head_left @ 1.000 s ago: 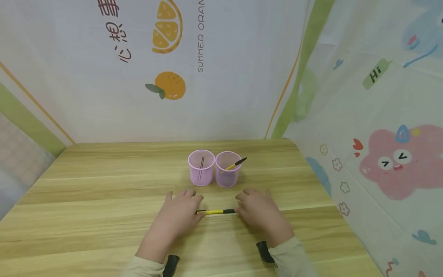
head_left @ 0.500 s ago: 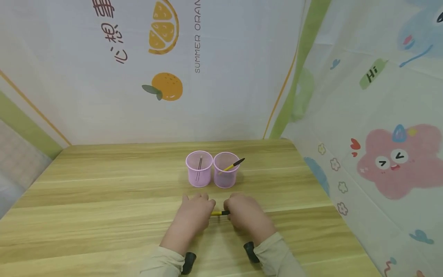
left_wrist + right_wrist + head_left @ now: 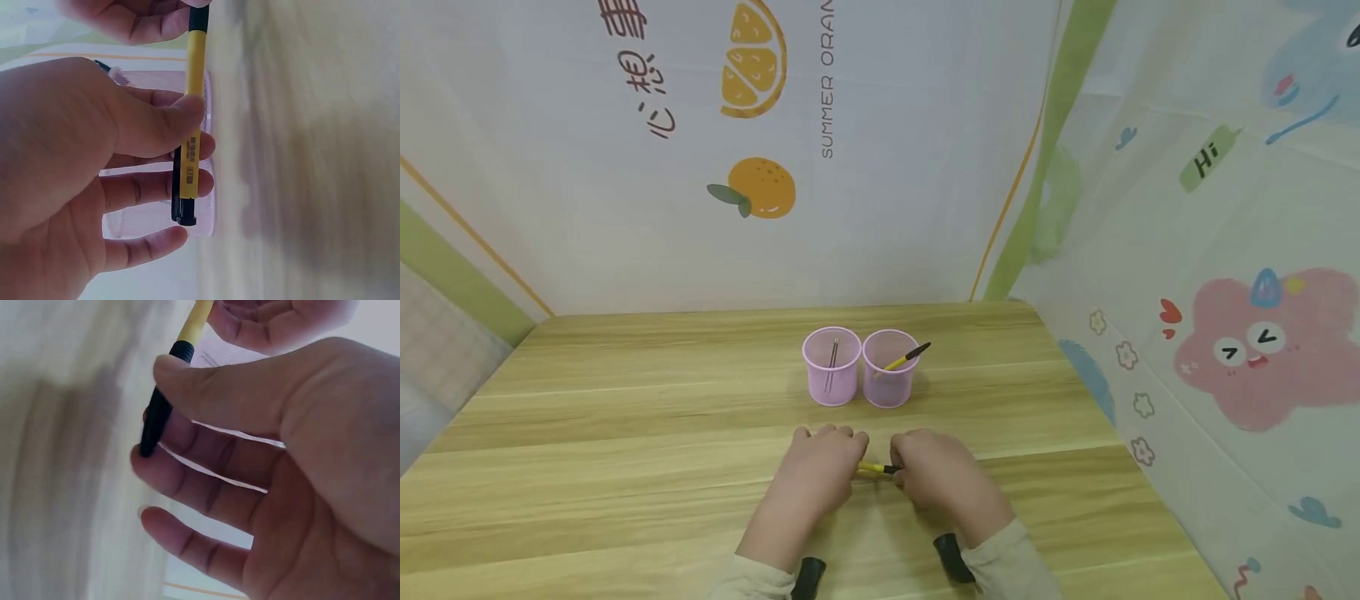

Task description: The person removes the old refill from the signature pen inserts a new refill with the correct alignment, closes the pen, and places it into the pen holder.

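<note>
A yellow pen with a black grip and black clip is held level just above the wooden table, between both hands. My left hand pinches its clip end; in the left wrist view the thumb presses the yellow barrel against the fingers. With thumb and fingers, my right hand pinches the black grip, and the tapered tip lies against a finger in the right wrist view. Beyond the hands stand two pink-purple cups side by side: the left cup and the right cup.
Thin dark sticks lean inside the left cup, their kind unclear. Another yellow and black pen leans out of the right cup. The wooden table meets a printed white cloth behind and another on the right.
Both hands have closed in on the pen from either side, curled their fingers and pinched its ends. Over the last half second the pen and hands have shifted slightly toward me.
</note>
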Demonstrator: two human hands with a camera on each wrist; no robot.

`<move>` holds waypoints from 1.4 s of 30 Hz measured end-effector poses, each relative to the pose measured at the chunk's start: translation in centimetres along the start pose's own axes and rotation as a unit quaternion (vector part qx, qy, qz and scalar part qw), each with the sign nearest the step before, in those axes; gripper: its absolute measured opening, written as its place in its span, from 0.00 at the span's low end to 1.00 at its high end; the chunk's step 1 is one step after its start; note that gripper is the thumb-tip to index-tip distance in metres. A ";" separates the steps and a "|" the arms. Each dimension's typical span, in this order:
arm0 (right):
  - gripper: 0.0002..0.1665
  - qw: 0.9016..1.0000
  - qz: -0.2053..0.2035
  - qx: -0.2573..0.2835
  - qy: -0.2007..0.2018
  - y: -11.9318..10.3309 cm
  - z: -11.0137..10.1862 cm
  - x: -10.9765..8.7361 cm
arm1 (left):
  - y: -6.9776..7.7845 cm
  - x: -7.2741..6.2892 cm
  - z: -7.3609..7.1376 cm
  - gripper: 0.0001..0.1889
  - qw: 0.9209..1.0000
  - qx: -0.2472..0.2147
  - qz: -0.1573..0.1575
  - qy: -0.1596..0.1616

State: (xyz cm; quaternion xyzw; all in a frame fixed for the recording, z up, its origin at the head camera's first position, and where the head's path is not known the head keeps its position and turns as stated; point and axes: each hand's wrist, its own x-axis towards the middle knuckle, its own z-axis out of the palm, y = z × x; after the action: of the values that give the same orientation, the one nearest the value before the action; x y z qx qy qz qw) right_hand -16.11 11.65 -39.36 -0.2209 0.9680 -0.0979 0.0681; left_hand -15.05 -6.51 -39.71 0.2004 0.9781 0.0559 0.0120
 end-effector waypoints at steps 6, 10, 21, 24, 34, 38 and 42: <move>0.05 0.999 -0.034 -0.012 0.030 -0.2 -1.0 -0.9 | 0.5 -1.2 -0.7 0.09 0.999 -0.021 0.003 0.037; 0.02 0.998 -0.060 -0.006 0.035 -0.3 -1.5 -1.3 | 0.7 -1.8 -1.0 0.07 0.997 -0.015 0.017 0.073; 0.05 0.996 -0.037 0.076 0.013 -0.3 -2.7 -2.2 | 0.5 -2.8 -1.7 0.07 0.986 0.004 0.052 0.159; 0.07 0.995 -0.028 0.092 0.003 -0.2 -2.9 -2.3 | 0.5 -3.0 -1.6 0.09 0.981 0.001 0.064 0.185; 0.08 0.991 -0.092 0.095 0.025 0.3 -3.3 -3.0 | 0.1 -3.5 -1.6 0.08 0.973 0.011 0.093 0.211; 0.06 0.987 -0.129 0.073 0.067 0.6 -3.3 -3.2 | -0.2 -3.4 -1.4 0.11 0.965 0.001 0.124 0.233; 0.05 0.981 -0.156 0.059 0.099 0.7 -3.2 -3.3 | -0.5 -3.2 -1.5 0.11 0.957 -0.021 0.150 0.249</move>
State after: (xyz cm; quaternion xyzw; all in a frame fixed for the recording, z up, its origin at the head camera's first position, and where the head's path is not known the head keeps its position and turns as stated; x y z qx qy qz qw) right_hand -13.99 14.27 -36.10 -0.3538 0.9161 -0.1860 -0.0315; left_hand -12.36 -8.39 -38.29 0.3240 0.9074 0.1255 -0.2364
